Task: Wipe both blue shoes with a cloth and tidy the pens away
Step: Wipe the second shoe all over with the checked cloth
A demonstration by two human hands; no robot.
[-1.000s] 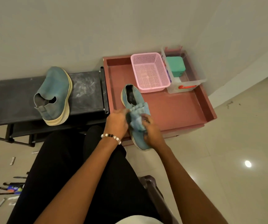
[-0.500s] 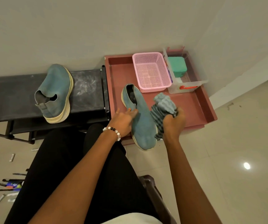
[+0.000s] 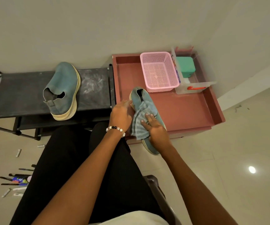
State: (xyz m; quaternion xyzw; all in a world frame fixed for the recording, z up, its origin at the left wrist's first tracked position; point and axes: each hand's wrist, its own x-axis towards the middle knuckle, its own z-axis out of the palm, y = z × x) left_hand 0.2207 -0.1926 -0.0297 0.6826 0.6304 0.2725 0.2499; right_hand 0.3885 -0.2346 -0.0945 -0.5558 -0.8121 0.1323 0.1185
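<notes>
The shoe (image 3: 144, 111) lies at the frame's centre, heel in the red tray (image 3: 188, 111), toe jutting over the tray's near edge above the floor. A striped cloth (image 3: 139, 124) is draped over its upper. The shoe looks light, with a soft knit upper and a firmer pale sole; it would likely shift under rubbing, so bracing it at the heel rim or sole seems best. The cloth is limp and will bunch unless pressed flat.

The right hand (image 3: 155, 129) lies flat, fingers straight, pressing the cloth onto the shoe. The left hand (image 3: 121, 114) rests with relaxed fingers against the shoe's side, steadying it.

The second shoe (image 3: 62, 90) sits on the black rack (image 3: 17, 91), left of centre. The pens (image 3: 15, 181) lie scattered on the floor, lower left.
</notes>
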